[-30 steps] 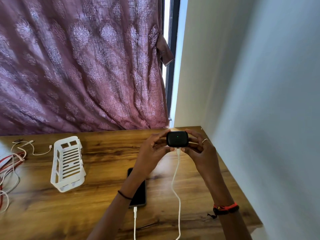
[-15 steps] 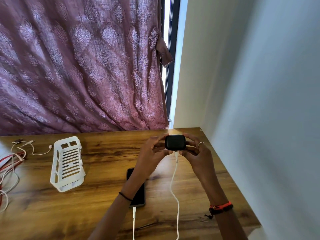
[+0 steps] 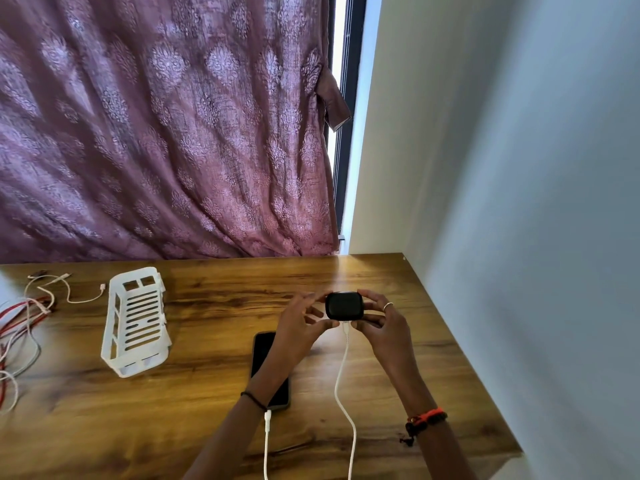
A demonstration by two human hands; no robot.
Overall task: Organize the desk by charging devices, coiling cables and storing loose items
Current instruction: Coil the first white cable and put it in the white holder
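My right hand (image 3: 384, 327) pinches a small black rounded earbud case (image 3: 344, 305) between thumb and fingertips, just above the brown wood-grain worktop (image 3: 207, 306). I judge this keeps its underside port reachable. A white charging cable (image 3: 343, 375) is plugged in there and trails back toward me. My left hand (image 3: 301, 327) hovers beside the case, fingers loosely spread; whether a fingertip touches it I cannot tell. Under that wrist a flat black smartphone (image 3: 265, 348) lies with a second white cable (image 3: 266, 441) in its near end, so both devices look set to charge. Further left sits a white slotted plastic basket (image 3: 133, 323), then a loose tangle of red and white cables (image 3: 20, 317), not yet coiled. The worktop fills a corner between a mauve patterned curtain (image 3: 156, 133) and a pale plain wall (image 3: 519, 168).
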